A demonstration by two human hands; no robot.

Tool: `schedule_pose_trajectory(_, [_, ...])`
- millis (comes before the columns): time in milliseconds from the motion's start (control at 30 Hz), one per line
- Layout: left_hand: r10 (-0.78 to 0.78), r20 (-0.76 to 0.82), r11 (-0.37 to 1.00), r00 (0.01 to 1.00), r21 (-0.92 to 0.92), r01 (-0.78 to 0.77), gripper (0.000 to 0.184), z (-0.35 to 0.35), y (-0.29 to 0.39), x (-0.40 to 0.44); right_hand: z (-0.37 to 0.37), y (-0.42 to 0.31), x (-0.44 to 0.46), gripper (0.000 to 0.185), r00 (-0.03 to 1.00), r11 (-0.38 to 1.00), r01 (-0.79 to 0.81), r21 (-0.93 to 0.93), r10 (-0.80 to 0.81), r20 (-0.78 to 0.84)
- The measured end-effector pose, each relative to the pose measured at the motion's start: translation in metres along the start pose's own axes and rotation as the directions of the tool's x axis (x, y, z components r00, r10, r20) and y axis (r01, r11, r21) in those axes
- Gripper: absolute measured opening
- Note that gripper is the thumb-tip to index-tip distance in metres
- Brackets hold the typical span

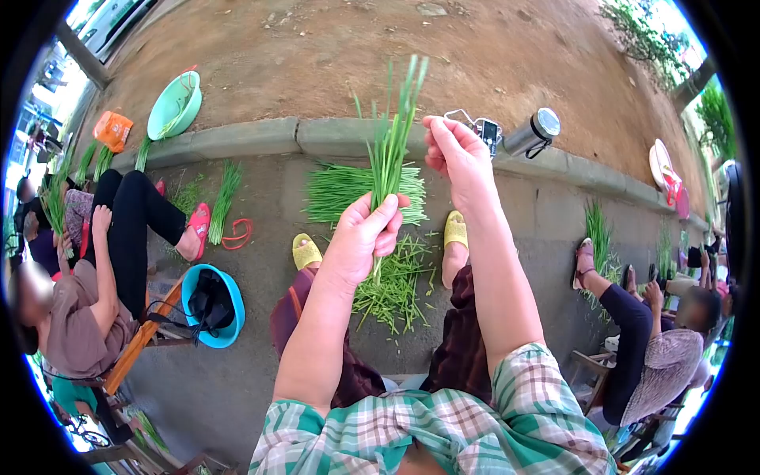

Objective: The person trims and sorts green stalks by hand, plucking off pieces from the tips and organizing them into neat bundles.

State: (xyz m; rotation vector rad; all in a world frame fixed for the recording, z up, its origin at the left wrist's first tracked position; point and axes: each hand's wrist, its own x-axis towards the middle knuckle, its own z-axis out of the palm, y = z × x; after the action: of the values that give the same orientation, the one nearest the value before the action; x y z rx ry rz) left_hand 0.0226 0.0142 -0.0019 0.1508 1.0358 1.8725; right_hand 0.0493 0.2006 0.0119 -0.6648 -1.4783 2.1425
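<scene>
My left hand (366, 233) is closed around the lower part of a bunch of green chives (388, 154), whose long tips point up and away from me. Just right of the tips, my right hand (461, 152) is raised with its thumb and fingers pinched together, apart from the bunch. Whether anything is in that pinch I cannot make out. On the ground below lies a neat pile of long chives (328, 194), partly hidden by my left hand. Nearer my feet is a loose heap of short chive pieces (400, 297), between my yellow slippers (306, 252).
A stone kerb (332, 136) runs across in front, bearing a steel flask (532, 133). To the left are a mint basin (176, 104), an orange bag (112, 131), a blue basin (231, 317) and a seated person (83, 317). Another person (657, 364) sits at right beside chives (599, 237).
</scene>
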Motion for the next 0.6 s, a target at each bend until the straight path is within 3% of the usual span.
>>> schedule_pose_trajectory(400, [-0.065,0.13,0.997,0.989,-0.028,0.069,0.023,-0.003,0.013,-0.006,-0.01,-0.008,0.007,0.023,0.999,0.999,-0.039,-0.007,0.039,0.001])
schedule_pose_trajectory(600, [-0.063,0.121,0.993,0.991,-0.093,0.074,0.025,-0.009,0.016,-0.003,-0.003,-0.015,0.005,0.022,0.994,0.996,0.089,-0.015,-0.09,-0.054])
